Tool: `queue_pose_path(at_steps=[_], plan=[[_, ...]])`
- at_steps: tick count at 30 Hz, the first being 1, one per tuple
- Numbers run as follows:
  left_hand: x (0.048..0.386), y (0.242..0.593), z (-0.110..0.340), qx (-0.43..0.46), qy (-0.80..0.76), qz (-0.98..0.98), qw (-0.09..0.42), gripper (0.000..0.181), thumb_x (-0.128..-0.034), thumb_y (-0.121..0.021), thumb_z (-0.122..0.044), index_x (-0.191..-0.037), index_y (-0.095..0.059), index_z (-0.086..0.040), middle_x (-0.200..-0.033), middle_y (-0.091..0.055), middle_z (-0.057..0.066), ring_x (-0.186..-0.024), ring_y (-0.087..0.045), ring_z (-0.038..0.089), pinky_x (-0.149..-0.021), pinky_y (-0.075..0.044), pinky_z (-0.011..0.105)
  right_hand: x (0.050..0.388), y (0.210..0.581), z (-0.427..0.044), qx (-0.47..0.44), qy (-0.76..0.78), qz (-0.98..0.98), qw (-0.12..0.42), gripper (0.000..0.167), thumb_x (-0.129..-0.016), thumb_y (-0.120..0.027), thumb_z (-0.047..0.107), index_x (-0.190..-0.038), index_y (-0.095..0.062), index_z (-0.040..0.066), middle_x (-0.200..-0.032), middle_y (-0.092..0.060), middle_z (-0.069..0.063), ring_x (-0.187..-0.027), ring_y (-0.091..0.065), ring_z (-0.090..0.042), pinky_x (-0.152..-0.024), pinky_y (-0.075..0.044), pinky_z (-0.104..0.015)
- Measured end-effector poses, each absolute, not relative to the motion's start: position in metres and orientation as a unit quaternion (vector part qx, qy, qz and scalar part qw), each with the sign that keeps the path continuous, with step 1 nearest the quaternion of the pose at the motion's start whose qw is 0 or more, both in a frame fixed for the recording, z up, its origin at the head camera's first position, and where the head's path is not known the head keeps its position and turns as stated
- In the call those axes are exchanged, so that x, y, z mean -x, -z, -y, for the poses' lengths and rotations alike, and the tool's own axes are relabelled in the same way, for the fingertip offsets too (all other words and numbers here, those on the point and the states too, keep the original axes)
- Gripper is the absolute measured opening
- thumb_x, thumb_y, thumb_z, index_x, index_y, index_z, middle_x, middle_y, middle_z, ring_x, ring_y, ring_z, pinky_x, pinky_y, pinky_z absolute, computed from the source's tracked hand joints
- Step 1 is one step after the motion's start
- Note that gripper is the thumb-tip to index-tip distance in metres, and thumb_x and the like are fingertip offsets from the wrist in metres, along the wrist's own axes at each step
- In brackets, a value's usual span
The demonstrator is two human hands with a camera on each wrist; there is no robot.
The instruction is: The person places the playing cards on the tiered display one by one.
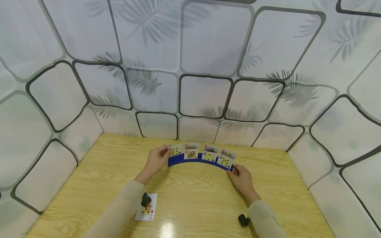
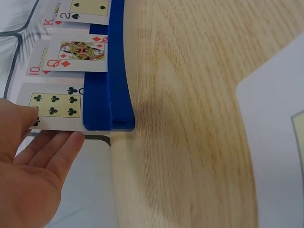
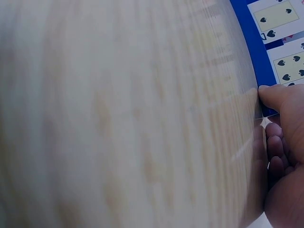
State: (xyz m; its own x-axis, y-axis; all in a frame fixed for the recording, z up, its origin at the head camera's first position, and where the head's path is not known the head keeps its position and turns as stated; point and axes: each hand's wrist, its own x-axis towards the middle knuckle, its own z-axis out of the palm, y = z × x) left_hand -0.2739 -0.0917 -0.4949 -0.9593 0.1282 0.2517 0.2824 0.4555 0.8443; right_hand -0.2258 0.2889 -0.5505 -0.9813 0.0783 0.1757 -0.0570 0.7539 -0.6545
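Observation:
A curved blue card holder (image 1: 179, 161) stands on the wooden table with playing cards upright in it. My left hand (image 1: 155, 161) pinches the six of clubs (image 2: 54, 105) at the holder's left end, thumb in front and fingers behind. The card's lower edge meets the holder. Beside it, the queen of diamonds (image 2: 81, 51) overlaps a red ten (image 2: 34, 66). Farther right, the two of spades (image 1: 209, 156) covers part of a red king (image 1: 210, 148). At the right end, where a seven of spades (image 1: 225, 161) stands, my right hand (image 1: 242, 178) grips the holder, thumb on its front.
On the table (image 1: 190, 195), a seven of diamonds (image 1: 151, 207) lies face up near my left forearm, which partly hides it. Patterned fabric walls (image 1: 205, 96) rise behind the table and at both sides.

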Motion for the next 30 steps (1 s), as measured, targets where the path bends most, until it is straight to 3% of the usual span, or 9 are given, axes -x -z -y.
queue_pose_path(at_steps=[7,16,30], plan=[[0.272,0.493,0.093,0.129,0.518,0.842,0.072,0.033,-0.1039,-0.068,-0.012,-0.135,-0.069,-0.002,-0.124,-0.075,0.021,-0.110,-0.075,0.035,-0.092,-0.064,0.045,0.228,0.554,-0.288,0.001,-0.342,0.932,0.120,0.030,-0.097,-0.077,0.019,-0.113,-0.072,-0.005,-0.085,-0.061,-0.009,-0.077,-0.050,-0.017,-0.084,-0.053,-0.046],[0.264,0.498,0.107,0.135,0.498,0.853,0.084,0.033,-0.1015,-0.072,-0.012,-0.133,-0.070,-0.003,-0.115,-0.078,0.018,-0.105,-0.076,0.034,-0.093,-0.063,0.044,0.229,0.554,-0.288,0.007,-0.347,0.932,0.107,0.033,-0.098,-0.075,0.019,-0.118,-0.071,-0.006,-0.088,-0.061,-0.011,-0.079,-0.050,-0.020,-0.086,-0.052,-0.047],[0.236,0.503,0.135,0.143,0.447,0.877,0.098,0.030,-0.0993,-0.074,-0.011,-0.127,-0.072,0.000,-0.106,-0.079,0.016,-0.094,-0.077,0.031,-0.083,-0.065,0.042,0.227,0.552,-0.288,0.015,-0.348,0.933,0.092,0.035,-0.099,-0.075,0.020,-0.122,-0.070,-0.006,-0.091,-0.062,-0.011,-0.082,-0.052,-0.021,-0.090,-0.053,-0.049]])
